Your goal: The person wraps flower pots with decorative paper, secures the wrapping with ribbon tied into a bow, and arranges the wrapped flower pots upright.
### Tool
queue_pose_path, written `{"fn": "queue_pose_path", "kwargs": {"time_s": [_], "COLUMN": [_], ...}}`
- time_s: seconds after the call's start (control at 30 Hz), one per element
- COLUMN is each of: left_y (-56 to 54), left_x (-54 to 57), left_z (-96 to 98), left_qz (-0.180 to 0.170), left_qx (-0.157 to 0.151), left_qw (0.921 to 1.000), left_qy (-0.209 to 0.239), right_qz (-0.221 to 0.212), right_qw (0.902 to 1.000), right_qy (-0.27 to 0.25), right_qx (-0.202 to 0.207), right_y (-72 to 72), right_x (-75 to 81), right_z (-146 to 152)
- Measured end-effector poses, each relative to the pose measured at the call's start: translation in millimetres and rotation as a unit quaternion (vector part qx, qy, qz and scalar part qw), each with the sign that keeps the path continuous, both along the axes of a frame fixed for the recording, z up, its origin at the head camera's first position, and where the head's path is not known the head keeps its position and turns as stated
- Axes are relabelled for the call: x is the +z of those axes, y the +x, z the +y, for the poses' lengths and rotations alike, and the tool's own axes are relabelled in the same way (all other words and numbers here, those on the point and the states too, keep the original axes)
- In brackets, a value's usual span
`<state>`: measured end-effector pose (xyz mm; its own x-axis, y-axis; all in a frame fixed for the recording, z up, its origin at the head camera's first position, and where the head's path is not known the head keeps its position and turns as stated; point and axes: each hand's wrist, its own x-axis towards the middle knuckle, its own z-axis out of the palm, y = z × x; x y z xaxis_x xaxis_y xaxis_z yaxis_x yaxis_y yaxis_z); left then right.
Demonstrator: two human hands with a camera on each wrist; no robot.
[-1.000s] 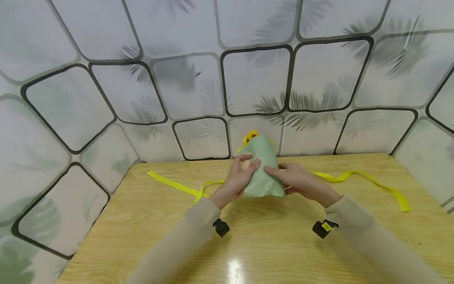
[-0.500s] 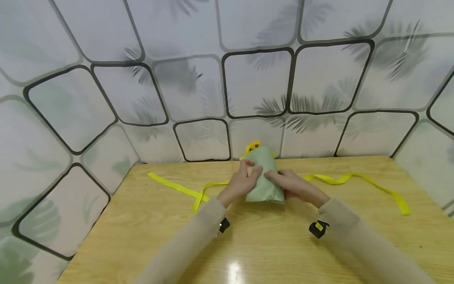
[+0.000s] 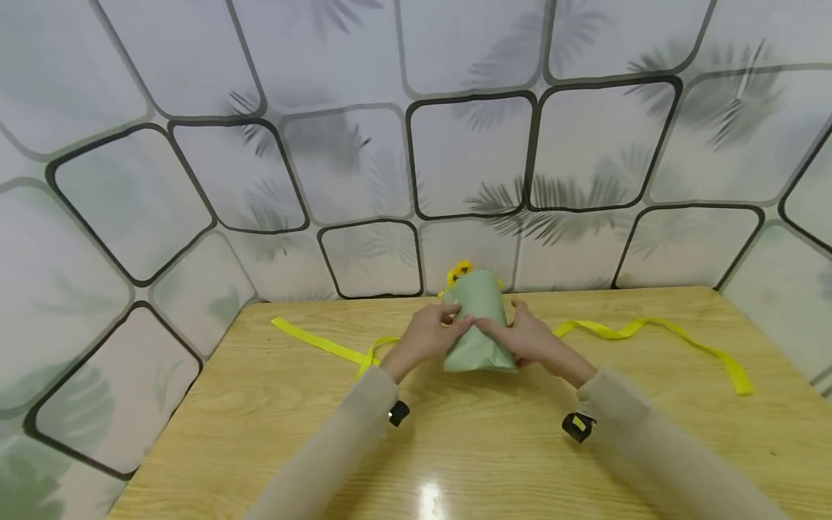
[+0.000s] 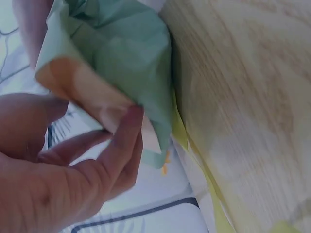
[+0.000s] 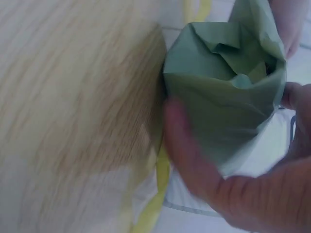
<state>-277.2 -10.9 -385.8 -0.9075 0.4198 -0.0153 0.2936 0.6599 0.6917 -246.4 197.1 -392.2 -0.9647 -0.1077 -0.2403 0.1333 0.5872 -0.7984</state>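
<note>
Matt paper wrap [image 3: 481,297] between the hands [image 3: 424,337], creased and crumpled at its near end, smooth ribbon [image 3: 321,345] to either side of them, glossy wood-grained surface [image 3: 481,433] beneath, matt cloth sleeves [image 3: 331,440] behind the hands, plastic-looking wrist cameras [image 3: 399,413]

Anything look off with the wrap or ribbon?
Nothing spilled or visibly damaged. Slightly untidy: the green wrap gapes, creased and folded inward, at its near end, and the yellow ribbon lies loose on the table, crossing itself on the left instead of running straight.
</note>
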Motion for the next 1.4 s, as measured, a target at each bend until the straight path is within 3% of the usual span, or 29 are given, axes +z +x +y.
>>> {"fn": "queue_pose_path", "kwargs": {"time_s": [0.07, 0.17, 0.27, 0.4, 0.47, 0.53, 0.63, 0.73, 0.8, 0.97, 1.13, 1.2, 1.4], "left_y": [-1.4, -2.4, -3.4, -3.6, -2.7, -1.1, 2.5, 7.9, 12.0, 18.1, 15.0, 12.7, 10.3], "left_x": [0.3, 2.1, 3.1, 0.5, -2.5, -5.7, -9.5, -9.7, -7.6, -1.0, 6.0, 7.9, 5.9], "left_z": [-3.7, -10.9, -20.1, -30.0, -31.0, -29.7, -24.0, -16.7, -12.8, -11.2, -13.9, -13.7, -10.6], "left_qz": [-0.002, 0.0, -0.021, -0.068, -0.075, -0.055, 0.028, 0.115, 0.144, 0.149, 0.17, 0.178, 0.16], "left_qx": [-0.019, -0.057, -0.097, -0.141, -0.153, -0.16, -0.154, -0.132, -0.121, -0.133, -0.151, -0.155, -0.152], "left_qw": [0.9998, 0.9983, 0.995, 0.9876, 0.9854, 0.9856, 0.9865, 0.9781, 0.9719, 0.9672, 0.9585, 0.9586, 0.9709], "left_qy": [-0.011, -0.015, 0.004, 0.015, 0.006, -0.005, -0.048, -0.112, -0.143, -0.157, -0.172, -0.16, -0.094], "right_qz": [0.075, 0.197, 0.252, 0.243, 0.226, 0.213, 0.221, 0.258, 0.278, 0.287, 0.287, 0.287, 0.302], "right_qw": [0.9959, 0.9757, 0.9611, 0.9568, 0.9569, 0.9564, 0.9515, 0.9421, 0.9367, 0.935, 0.935, 0.9354, 0.9323], "right_qy": [0.051, 0.095, 0.096, 0.096, 0.098, 0.094, 0.091, 0.094, 0.096, 0.091, 0.097, 0.097, 0.088], "right_qx": [-0.005, 0.011, 0.06, 0.127, 0.154, 0.176, 0.193, 0.192, 0.19, 0.187, 0.184, 0.182, 0.179], "right_y": [1.9, 4.5, 6.8, 8.6, 8.8, 7.8, 5.6, 3.8, 2.9, 1.3, 0.5, 0.3, -0.8], "right_x": [0.1, 0.0, 0.7, 2.1, 1.8, 0.1, -3.6, -6.1, -6.9, -6.7, -7.0, -7.3, -8.3], "right_z": [-1.6, -2.3, -0.1, 8.2, 13.4, 17.2, 19.5, 19.5, 19.7, 19.6, 18.9, 18.7, 18.4]}}
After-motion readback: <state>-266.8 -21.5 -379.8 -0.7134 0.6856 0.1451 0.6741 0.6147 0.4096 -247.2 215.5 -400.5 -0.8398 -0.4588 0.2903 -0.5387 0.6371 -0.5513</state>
